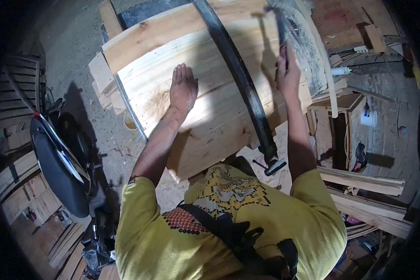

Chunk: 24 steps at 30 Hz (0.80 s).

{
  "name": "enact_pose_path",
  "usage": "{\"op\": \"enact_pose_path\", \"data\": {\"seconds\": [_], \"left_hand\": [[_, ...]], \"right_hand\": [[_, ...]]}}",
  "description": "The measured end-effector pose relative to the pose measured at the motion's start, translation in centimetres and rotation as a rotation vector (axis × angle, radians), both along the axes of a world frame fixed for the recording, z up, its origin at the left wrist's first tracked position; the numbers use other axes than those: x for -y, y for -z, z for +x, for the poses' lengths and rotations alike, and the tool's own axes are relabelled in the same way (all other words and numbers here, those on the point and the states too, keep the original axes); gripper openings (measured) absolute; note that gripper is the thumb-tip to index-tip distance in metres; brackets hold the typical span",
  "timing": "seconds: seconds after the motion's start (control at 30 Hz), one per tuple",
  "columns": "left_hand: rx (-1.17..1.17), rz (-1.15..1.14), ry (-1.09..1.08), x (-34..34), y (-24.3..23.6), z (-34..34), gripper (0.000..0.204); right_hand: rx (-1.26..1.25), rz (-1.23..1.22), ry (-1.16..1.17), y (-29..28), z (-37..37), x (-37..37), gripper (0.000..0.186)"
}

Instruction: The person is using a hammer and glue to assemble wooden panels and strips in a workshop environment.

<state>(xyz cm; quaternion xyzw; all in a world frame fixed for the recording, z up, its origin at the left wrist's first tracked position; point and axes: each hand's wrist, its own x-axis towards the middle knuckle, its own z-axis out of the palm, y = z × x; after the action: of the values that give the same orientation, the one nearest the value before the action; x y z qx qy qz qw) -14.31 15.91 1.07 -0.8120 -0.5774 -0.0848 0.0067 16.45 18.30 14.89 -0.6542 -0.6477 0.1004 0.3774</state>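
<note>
Pale wooden boards lie side by side as one panel [210, 109], brightly lit around its middle. My left hand [184, 88] rests on it, fingers stretched out and empty. My right hand [288, 70] is closed round the handle of a hammer [281, 29], raised at the panel's right side; its head is smeared by motion, and its shadow falls on the boards. A long dark bar clamp [238, 70] crosses the panel between my hands. The clamp's screw end [275, 167] sticks out past the near edge, close to my body.
A motorbike with a black seat [58, 163] stands at the left. Stacked planks [364, 182] lie at the lower right, beside a wooden box frame [338, 105]. A white cup [368, 118] and a pale tube [340, 71] are at the right. More timber [21, 186] lies at the far left.
</note>
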Motion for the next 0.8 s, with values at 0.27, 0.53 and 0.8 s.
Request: {"op": "enact_pose_path", "data": {"seconds": [0.27,0.53,0.8], "left_hand": [[0.139,0.111,0.018,1.2,0.5,-0.2,0.051],[0.318,-0.044,0.034,0.7,-2.6,-1.5,0.035],[0.276,-0.093,0.144,14.1,-2.6,1.8,0.051]], "right_hand": [[0.219,0.008,0.009,4.7,1.7,1.1,0.061],[-0.020,-0.088,-0.113,0.9,1.6,5.1,0.053],[0.025,0.162,-0.211,1.9,-4.5,16.9,0.056]]}}
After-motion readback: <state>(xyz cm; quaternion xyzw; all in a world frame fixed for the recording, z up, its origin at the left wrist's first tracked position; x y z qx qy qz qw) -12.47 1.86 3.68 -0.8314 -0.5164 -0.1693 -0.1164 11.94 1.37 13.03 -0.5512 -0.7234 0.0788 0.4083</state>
